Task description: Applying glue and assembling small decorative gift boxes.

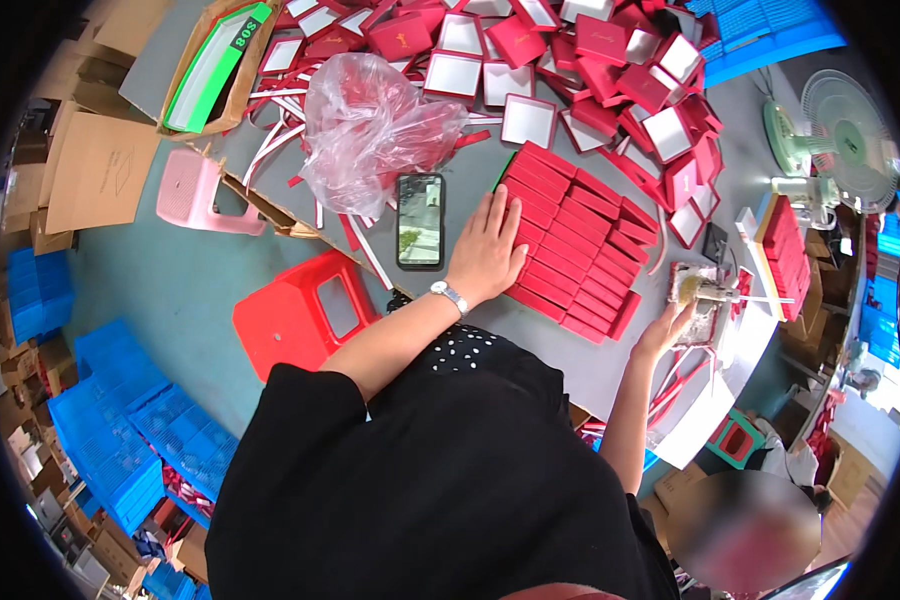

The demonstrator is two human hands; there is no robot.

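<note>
My left hand (485, 250), with a silver watch at the wrist, lies flat with fingers spread on the near-left edge of rows of overlapping red card pieces (580, 245) laid out on the grey table (560, 355). My right hand (665, 325) reaches to the edge of a small messy tray (698, 300) where a brush (715, 291) rests. Its fingers curl at the tray's corner, and I cannot tell whether they grip anything. A black phone (420, 220) lies just left of my left hand.
A crumpled clear plastic bag (370, 125) sits behind the phone. Several red box lids and white-lined trays (570, 60) are heaped at the back. A second red stack (790, 245) and a green fan (840, 135) stand at the right. A red stool (305, 315), a pink stool (200, 190) and blue crates (120, 440) are on the floor.
</note>
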